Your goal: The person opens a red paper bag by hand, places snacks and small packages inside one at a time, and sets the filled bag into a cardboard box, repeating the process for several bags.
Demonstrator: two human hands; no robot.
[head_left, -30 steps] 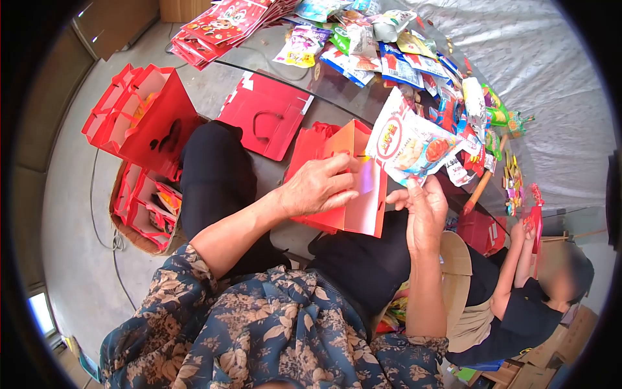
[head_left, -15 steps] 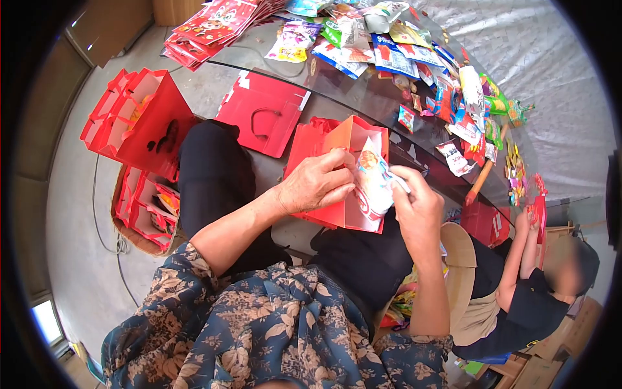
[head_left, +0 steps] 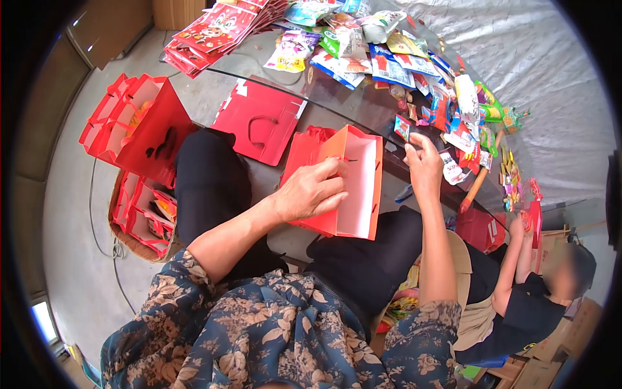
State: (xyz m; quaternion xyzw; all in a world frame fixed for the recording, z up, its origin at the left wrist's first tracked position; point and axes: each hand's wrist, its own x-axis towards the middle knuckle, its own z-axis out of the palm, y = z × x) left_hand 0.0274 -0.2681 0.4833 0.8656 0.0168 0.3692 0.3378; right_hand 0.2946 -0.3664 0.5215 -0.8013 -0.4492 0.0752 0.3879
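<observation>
An open red gift bag [head_left: 360,188] with a white inside rests between my arms near my lap. My left hand [head_left: 312,189] is closed at its left edge, fingers pinched by the dark-red handle cord. My right hand [head_left: 424,165] is raised to the right of the bag, over the edge of the glass table [head_left: 324,87], its thumb and finger near a small blue and red packet [head_left: 402,127]. Whether the fingers touch that packet I cannot tell. Many snack packets [head_left: 392,68] lie on the table beyond.
Standing red bags [head_left: 152,123] are at the left, above a box of filled bags [head_left: 144,214]. A flat red bag [head_left: 260,120] and a stack of printed bags [head_left: 214,32] lie farther up. Another person [head_left: 518,311] sits at the right.
The white packet that was between both hands over the bag is no longer seen there. My right hand has moved up and right to the table edge; my left hand stays at the bag.
</observation>
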